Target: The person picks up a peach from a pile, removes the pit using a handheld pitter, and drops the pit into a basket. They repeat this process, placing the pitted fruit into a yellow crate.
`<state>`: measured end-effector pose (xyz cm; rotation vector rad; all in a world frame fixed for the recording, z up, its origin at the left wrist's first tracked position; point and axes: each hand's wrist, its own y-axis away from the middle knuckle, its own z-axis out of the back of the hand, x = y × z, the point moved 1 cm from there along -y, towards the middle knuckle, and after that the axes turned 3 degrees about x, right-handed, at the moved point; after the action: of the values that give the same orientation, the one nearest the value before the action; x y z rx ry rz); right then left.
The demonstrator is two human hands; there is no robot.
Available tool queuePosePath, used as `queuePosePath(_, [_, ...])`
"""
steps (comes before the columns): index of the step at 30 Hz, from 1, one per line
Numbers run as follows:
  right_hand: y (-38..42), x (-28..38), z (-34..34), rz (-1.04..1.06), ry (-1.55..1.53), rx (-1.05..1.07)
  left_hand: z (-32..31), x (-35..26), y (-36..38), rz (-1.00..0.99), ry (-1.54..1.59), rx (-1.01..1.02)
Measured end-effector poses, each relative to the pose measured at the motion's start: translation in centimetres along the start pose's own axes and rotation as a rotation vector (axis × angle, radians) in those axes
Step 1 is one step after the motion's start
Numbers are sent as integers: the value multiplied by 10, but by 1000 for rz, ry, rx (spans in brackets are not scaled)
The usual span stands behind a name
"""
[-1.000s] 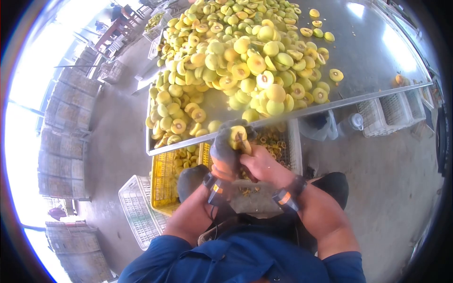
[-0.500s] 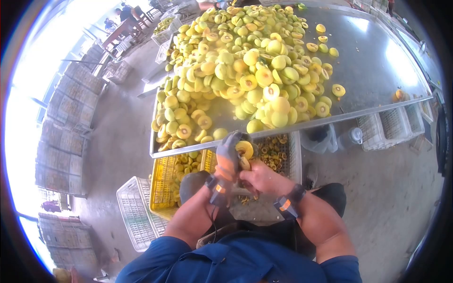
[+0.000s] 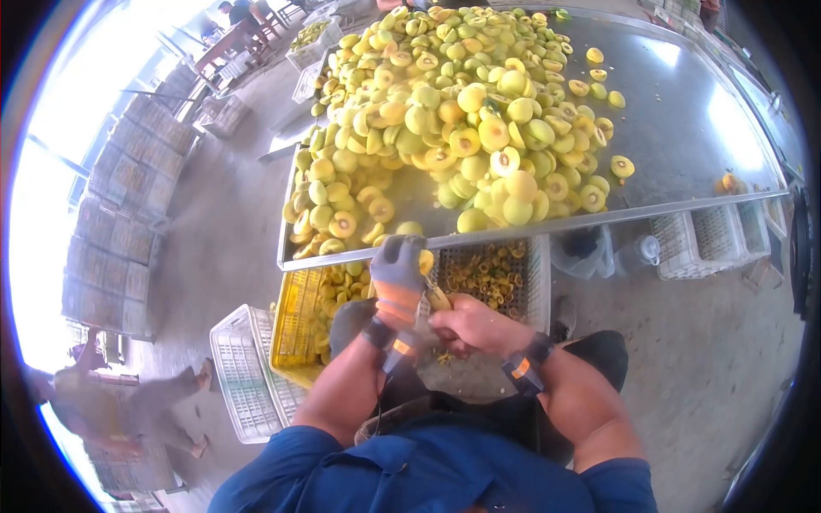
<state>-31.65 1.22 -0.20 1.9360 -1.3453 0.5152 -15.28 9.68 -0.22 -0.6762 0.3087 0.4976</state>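
Observation:
In the head view, my left hand (image 3: 398,272), in a grey and orange glove, is closed around a yellow peach half (image 3: 426,262) just below the table's near edge. The glove covers most of the fruit. My bare right hand (image 3: 479,323) grips a short tool with a tan, wooden-looking part (image 3: 438,298) pointing up at the fruit; its working end is not clear. Below my hands, a grey crate (image 3: 538,286) holds brownish pits and scraps. A yellow crate (image 3: 291,329) of fruit halves stands by my left forearm.
A large heap of halved peaches (image 3: 479,111) covers much of the raised-rim metal table (image 3: 667,145). White crates (image 3: 244,376) stand at left, others (image 3: 705,239) under the table's right side. A person (image 3: 128,410) walks at lower left, near stacked crates (image 3: 111,265).
My left hand has moved slightly left and turned, covering more of the peach half. The right hand stays close by. A walking person has appeared at lower left, and the view has shifted slightly.

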Motion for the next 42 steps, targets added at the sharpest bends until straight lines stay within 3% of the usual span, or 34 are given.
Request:
queuePosePath(1, [-2, -1, -1, -4, -32, 3, -4, -6, 1, 466, 573, -103])
queuePosePath(4, [-4, 1, -8, -26, -24, -97, -18, 18, -4, 334, 356, -104])
queuePosePath(5, [-4, 1, -10, -30, 1, -79, -5, 7, -6, 234, 103, -130])
queuePosePath(8, [-1, -2, -15, -9, 152, -89, -9, 61, -9, 207, -20, 10])
queuePosePath(9, [1, -1, -17, 24, 253, -133, -21, 92, -6, 272, 87, 3])
queuePosePath(10, [2, -1, -18, 63, 349, -181, -15, 86, -10, 164, 71, -11])
queuePosePath(11, [-7, -9, -6, 272, 569, -295, -3, 74, -12, 59, 53, -16])
queuePosePath(12, [-7, -17, 4, 269, 695, -385, 6, 65, -10, -43, 36, -22])
queuePosePath(14, [-5, -7, 14, 271, 964, -564, 2, 65, -5, 81, 353, 14])
queuePosePath(17, [-2, -4, 22, 174, 1085, -612, 13, 82, 3, 248, 593, 176])
queuePosePath(20, [-2, -6, 33, 159, 1102, -609, 63, 74, 3, 105, 352, 214])
queuePosePath(22, [-6, -12, 43, 146, 1129, -596, 75, 115, 25, 68, 317, 71])
queuePosePath(23, [-9, -22, 52, 119, 1164, -600, 96, 111, 29, -3, 121, 85])
queuePosePath(25, [-4, -27, 57, 102, 1182, -627, 115, 148, 34, 387, 213, 25])
queuePosePath(26, [-4, -26, 53, 108, 1167, -642, 106, 189, 46, 862, 492, -43])
queuePosePath(28, [-1, -22, 53, 113, 1155, -653, 109, 203, 50, 634, 77, -137])
queuePosePath(30, [-1, -17, 55, 120, 1150, -653, 97, 197, 37, 577, 323, -122])
queuePosePath(32, [0, -13, 54, 160, 1145, -626, 82, 99, -4, 475, 386, -33])
queuePosePath(34, [2, -4, 50, 179, 1130, -606, 55, 50, -24, 299, 552, 202])
queuePosePath(36, [7, 3, 43, 166, 1096, -586, 29, 27, -25, 106, 465, 531])
queuePosePath(38, [11, 4, 48, 242, 1092, -626, 11, 10, -29, -81, 409, 734])
queuePosePath(42, [25, 14, 52, 293, 1072, -702, -1, 19, -30, -1, 199, 839])
